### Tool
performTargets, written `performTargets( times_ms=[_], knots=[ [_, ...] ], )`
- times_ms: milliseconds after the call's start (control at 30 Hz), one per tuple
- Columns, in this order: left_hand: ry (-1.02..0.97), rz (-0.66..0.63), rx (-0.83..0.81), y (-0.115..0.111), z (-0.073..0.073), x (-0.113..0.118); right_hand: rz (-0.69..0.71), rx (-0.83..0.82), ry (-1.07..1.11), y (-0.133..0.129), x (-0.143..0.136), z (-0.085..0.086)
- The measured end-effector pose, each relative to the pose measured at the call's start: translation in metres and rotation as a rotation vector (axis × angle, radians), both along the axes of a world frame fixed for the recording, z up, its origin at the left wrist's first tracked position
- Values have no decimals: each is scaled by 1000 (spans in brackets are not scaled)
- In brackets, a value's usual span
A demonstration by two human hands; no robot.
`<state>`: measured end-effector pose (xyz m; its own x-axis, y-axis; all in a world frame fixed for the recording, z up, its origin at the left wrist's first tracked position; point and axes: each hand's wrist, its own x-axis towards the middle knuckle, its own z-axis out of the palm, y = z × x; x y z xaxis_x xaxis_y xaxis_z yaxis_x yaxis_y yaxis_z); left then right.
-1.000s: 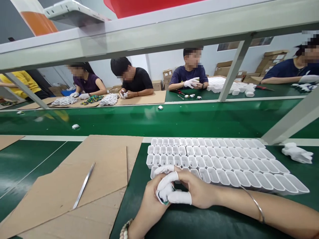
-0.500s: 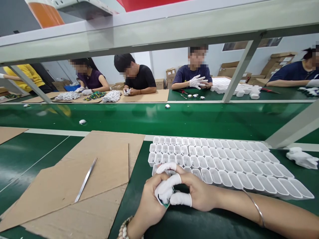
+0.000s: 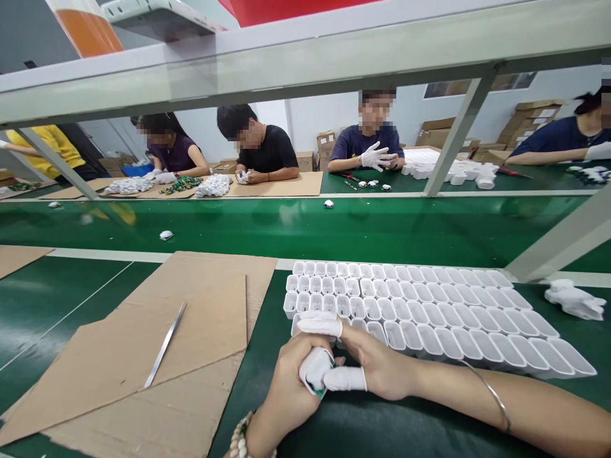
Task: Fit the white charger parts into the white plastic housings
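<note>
My left hand (image 3: 292, 381) is closed around a small white piece with a green circuit-board edge (image 3: 316, 370). White finger covers sit on the thumb and forefinger of my right hand (image 3: 377, 366). Its thumb presses against the near right side of the piece, while the forefinger reaches over the back of my left hand. My other right fingers are mostly hidden behind the piece. Just beyond both hands stand rows of white open plastic cups (image 3: 420, 315), some with a small dark spot inside.
Metal tweezers (image 3: 165, 345) lie on cardboard sheets (image 3: 200, 318) at the left. A crumpled white bundle (image 3: 575, 299) rests at the right. Small white pieces ride on a green belt (image 3: 267, 229), with several co-workers behind it. A slanted frame post (image 3: 558, 235) stands at right.
The right fingers have shifted on the piece, uncovering more of its white top; the right forefinger lies straighter. White pieces on the belt have moved slightly right.
</note>
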<state>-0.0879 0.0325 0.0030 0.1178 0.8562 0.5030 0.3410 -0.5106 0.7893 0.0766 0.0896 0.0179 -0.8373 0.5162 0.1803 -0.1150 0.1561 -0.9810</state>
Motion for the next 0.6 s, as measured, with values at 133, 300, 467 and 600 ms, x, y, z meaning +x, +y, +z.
performTargets(
  times_ms=[133,300,467,600],
  knots=[
    [33,12,12,-2,-2,1,-9,-26,-8,0,-1,1],
    [67,-7,4,-4,-2,0,-34,4,-5,-1,-3,0],
    [-22,-66,-102,-4,3,1,-77,37,-8,-3,-4,0],
    [-224,-152,-358,-3,6,2,-205,357,55,-5,-1,3]
  ],
)
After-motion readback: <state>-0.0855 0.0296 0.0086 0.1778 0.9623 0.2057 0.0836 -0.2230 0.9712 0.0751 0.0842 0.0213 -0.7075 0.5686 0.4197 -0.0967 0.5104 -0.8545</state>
